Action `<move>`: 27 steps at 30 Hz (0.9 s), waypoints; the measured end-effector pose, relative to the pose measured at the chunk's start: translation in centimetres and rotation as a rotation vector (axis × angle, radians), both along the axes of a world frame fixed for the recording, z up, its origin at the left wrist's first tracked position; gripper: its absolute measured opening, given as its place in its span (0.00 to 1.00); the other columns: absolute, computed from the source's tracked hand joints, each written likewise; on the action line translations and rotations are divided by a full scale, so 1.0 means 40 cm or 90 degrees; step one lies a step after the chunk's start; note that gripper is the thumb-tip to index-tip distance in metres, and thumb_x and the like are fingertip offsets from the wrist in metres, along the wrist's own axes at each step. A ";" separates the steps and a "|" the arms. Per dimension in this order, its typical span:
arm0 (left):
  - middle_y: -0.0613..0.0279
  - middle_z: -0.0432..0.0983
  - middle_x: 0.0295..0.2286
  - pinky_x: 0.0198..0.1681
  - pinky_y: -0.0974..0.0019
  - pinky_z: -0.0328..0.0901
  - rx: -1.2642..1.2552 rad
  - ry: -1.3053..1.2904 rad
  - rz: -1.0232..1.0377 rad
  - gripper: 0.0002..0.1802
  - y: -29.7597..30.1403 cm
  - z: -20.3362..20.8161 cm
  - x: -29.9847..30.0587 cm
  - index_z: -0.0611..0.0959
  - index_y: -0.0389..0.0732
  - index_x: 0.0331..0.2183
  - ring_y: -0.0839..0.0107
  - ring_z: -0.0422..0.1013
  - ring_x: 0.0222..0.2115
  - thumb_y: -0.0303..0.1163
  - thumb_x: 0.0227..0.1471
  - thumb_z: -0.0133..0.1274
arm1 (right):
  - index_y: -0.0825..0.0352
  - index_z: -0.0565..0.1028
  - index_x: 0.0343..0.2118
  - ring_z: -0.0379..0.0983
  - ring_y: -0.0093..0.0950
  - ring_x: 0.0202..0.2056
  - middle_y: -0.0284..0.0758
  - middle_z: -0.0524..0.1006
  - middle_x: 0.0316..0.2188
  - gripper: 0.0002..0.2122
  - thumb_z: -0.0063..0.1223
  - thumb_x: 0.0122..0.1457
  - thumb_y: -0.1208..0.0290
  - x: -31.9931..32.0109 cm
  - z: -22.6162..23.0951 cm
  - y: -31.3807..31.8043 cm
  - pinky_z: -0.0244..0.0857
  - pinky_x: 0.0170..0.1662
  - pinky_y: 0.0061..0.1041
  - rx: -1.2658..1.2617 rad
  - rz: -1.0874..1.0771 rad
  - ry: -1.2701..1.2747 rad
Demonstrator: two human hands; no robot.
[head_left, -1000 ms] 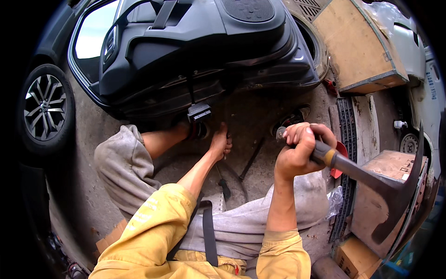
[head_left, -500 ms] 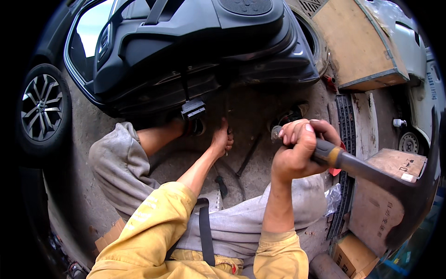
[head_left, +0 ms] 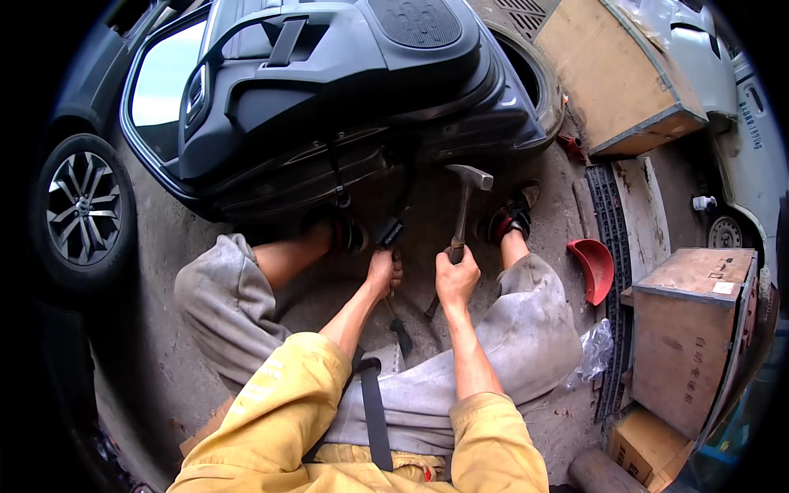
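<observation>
My right hand [head_left: 457, 278] is closed around the handle of a hammer [head_left: 463, 215], whose metal head points away from me, near the lower edge of a car door. My left hand [head_left: 384, 274] is closed too, just below a small dark connector block [head_left: 389, 232] hanging from the door on a cable. What the left fingers grip is mostly hidden. The dark grey car door [head_left: 329, 90], with trim panel and speaker grille, lies across the far side. Between my legs, a dark-handled tool with a thin shaft [head_left: 401, 337] rests on the floor.
A tyre [head_left: 526, 74] sits beneath the door's right end. At right are a red curved piece [head_left: 593, 271], a black ribbed strip [head_left: 610, 214], a wooden crate [head_left: 682, 329], a large wooden box [head_left: 616, 74] and clear plastic wrap [head_left: 593, 349]. A car wheel [head_left: 86, 205] stands left.
My right hand has brought the hammer from raised at the right down and inward, its head now near the door. The left hand stays closed in nearly the same place. The view has shifted slightly.
</observation>
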State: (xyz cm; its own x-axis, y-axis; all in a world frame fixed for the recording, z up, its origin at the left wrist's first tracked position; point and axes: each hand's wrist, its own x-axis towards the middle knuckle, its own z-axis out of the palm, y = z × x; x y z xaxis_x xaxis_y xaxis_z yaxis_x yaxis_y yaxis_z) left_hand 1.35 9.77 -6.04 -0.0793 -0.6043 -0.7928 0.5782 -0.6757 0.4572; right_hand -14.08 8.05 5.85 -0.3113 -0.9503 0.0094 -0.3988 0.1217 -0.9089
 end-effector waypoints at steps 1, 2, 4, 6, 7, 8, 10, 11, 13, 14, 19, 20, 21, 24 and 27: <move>0.77 0.46 0.12 0.13 0.72 0.38 0.007 0.012 0.003 0.24 -0.007 0.028 -0.006 0.62 0.52 0.23 0.80 0.42 0.09 0.58 0.63 0.35 | 0.72 0.74 0.28 0.75 0.40 0.20 0.45 0.73 0.16 0.07 0.53 0.50 0.73 -0.010 0.002 0.005 0.66 0.27 0.36 -0.009 -0.013 0.015; 0.77 0.46 0.12 0.13 0.72 0.38 0.006 0.001 0.000 0.25 -0.013 0.042 -0.010 0.62 0.52 0.22 0.80 0.42 0.09 0.59 0.63 0.36 | 0.72 0.74 0.28 0.75 0.40 0.20 0.44 0.73 0.15 0.06 0.53 0.50 0.73 -0.021 0.001 0.015 0.66 0.27 0.36 -0.019 -0.026 0.029; 0.77 0.47 0.12 0.13 0.72 0.38 0.009 -0.023 -0.003 0.27 -0.015 0.079 -0.011 0.62 0.52 0.22 0.81 0.43 0.09 0.62 0.62 0.36 | 0.72 0.74 0.27 0.75 0.40 0.19 0.44 0.73 0.15 0.06 0.53 0.50 0.73 -0.031 0.011 0.037 0.66 0.26 0.36 -0.023 -0.038 0.038; 0.77 0.48 0.12 0.13 0.73 0.39 -0.006 -0.098 -0.054 0.29 -0.023 0.116 -0.018 0.63 0.51 0.22 0.81 0.43 0.09 0.66 0.61 0.36 | 0.72 0.73 0.27 0.74 0.40 0.19 0.44 0.73 0.15 0.06 0.53 0.50 0.73 -0.031 0.027 0.056 0.65 0.26 0.36 -0.012 -0.040 0.026; 0.77 0.48 0.12 0.13 0.73 0.39 -0.011 -0.139 -0.079 0.31 -0.024 0.131 -0.020 0.63 0.51 0.22 0.81 0.44 0.09 0.68 0.60 0.36 | 0.72 0.74 0.26 0.70 0.29 0.19 0.38 0.72 0.15 0.05 0.53 0.49 0.75 -0.016 0.054 0.065 0.66 0.29 0.31 0.014 -0.041 0.009; 0.77 0.49 0.12 0.13 0.73 0.40 -0.021 -0.152 -0.099 0.31 -0.023 0.134 -0.023 0.64 0.51 0.22 0.81 0.44 0.09 0.69 0.59 0.37 | 0.72 0.75 0.27 0.70 0.29 0.19 0.38 0.72 0.16 0.05 0.53 0.49 0.74 -0.003 0.054 0.066 0.66 0.29 0.30 0.006 -0.010 0.003; 0.77 0.50 0.12 0.13 0.73 0.41 -0.040 -0.176 -0.144 0.33 -0.026 0.142 -0.035 0.64 0.50 0.21 0.81 0.45 0.09 0.71 0.57 0.37 | 0.72 0.75 0.28 0.70 0.29 0.20 0.38 0.73 0.16 0.06 0.53 0.50 0.74 0.020 0.061 0.061 0.66 0.29 0.30 -0.008 0.048 -0.007; 0.76 0.52 0.12 0.13 0.73 0.42 -0.055 -0.186 -0.158 0.34 -0.021 0.146 -0.042 0.65 0.49 0.21 0.81 0.46 0.09 0.70 0.58 0.36 | 0.72 0.76 0.32 0.75 0.29 0.23 0.42 0.76 0.20 0.08 0.53 0.50 0.73 0.031 0.080 0.055 0.68 0.32 0.29 0.046 0.103 0.000; 0.72 0.57 0.10 0.11 0.70 0.45 -0.044 -0.231 -0.174 0.35 -0.002 0.132 -0.036 0.67 0.48 0.18 0.78 0.52 0.08 0.68 0.60 0.35 | 0.70 0.77 0.37 0.79 0.44 0.34 0.51 0.79 0.28 0.13 0.52 0.50 0.70 0.067 0.096 0.022 0.70 0.39 0.38 0.151 0.194 0.088; 0.71 0.59 0.10 0.11 0.69 0.46 -0.037 -0.241 -0.192 0.36 0.011 0.121 -0.035 0.67 0.48 0.17 0.76 0.54 0.08 0.68 0.60 0.35 | 0.70 0.77 0.39 0.78 0.49 0.38 0.54 0.79 0.31 0.15 0.51 0.49 0.69 0.079 0.111 -0.002 0.70 0.42 0.42 0.225 0.236 0.144; 0.73 0.56 0.12 0.14 0.67 0.48 0.002 -0.258 -0.188 0.33 0.111 0.110 0.024 0.66 0.47 0.17 0.76 0.53 0.10 0.63 0.62 0.37 | 0.65 0.76 0.41 0.76 0.53 0.42 0.54 0.79 0.34 0.14 0.51 0.52 0.67 0.020 0.029 -0.094 0.69 0.46 0.49 0.298 0.222 0.341; 0.73 0.55 0.12 0.14 0.68 0.48 0.011 -0.246 -0.174 0.33 0.125 0.114 0.045 0.66 0.48 0.18 0.76 0.52 0.10 0.64 0.62 0.37 | 0.65 0.76 0.41 0.76 0.53 0.42 0.54 0.80 0.34 0.14 0.50 0.52 0.67 -0.003 0.028 -0.101 0.69 0.46 0.50 0.312 0.200 0.346; 0.74 0.55 0.12 0.14 0.68 0.48 0.019 -0.234 -0.160 0.33 0.135 0.117 0.059 0.66 0.48 0.18 0.77 0.52 0.10 0.64 0.62 0.37 | 0.65 0.76 0.41 0.76 0.53 0.41 0.54 0.79 0.33 0.14 0.50 0.52 0.68 -0.018 0.025 -0.104 0.69 0.45 0.50 0.288 0.182 0.342; 0.75 0.55 0.13 0.14 0.70 0.47 -0.053 -0.179 -0.144 0.33 0.104 0.127 0.033 0.66 0.48 0.20 0.78 0.51 0.11 0.66 0.60 0.38 | 0.65 0.77 0.40 0.76 0.54 0.41 0.55 0.79 0.32 0.14 0.50 0.50 0.68 -0.037 0.017 -0.097 0.68 0.45 0.50 0.252 0.172 0.324; 0.76 0.52 0.13 0.14 0.73 0.45 -0.011 -0.066 -0.114 0.32 0.042 0.156 0.024 0.65 0.49 0.22 0.81 0.49 0.11 0.67 0.60 0.36 | 0.64 0.77 0.41 0.75 0.55 0.41 0.55 0.79 0.33 0.15 0.50 0.50 0.68 -0.027 0.043 -0.092 0.68 0.46 0.50 0.236 0.145 0.332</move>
State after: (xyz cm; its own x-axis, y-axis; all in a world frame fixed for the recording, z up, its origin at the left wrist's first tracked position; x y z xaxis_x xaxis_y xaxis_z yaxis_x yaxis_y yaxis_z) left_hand 2.31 11.46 0.21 -0.1052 -0.6019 -0.7916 0.3984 -0.7549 0.5210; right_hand -15.17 4.36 7.57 -0.1468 -0.9608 -0.2354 -0.8263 0.2499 -0.5048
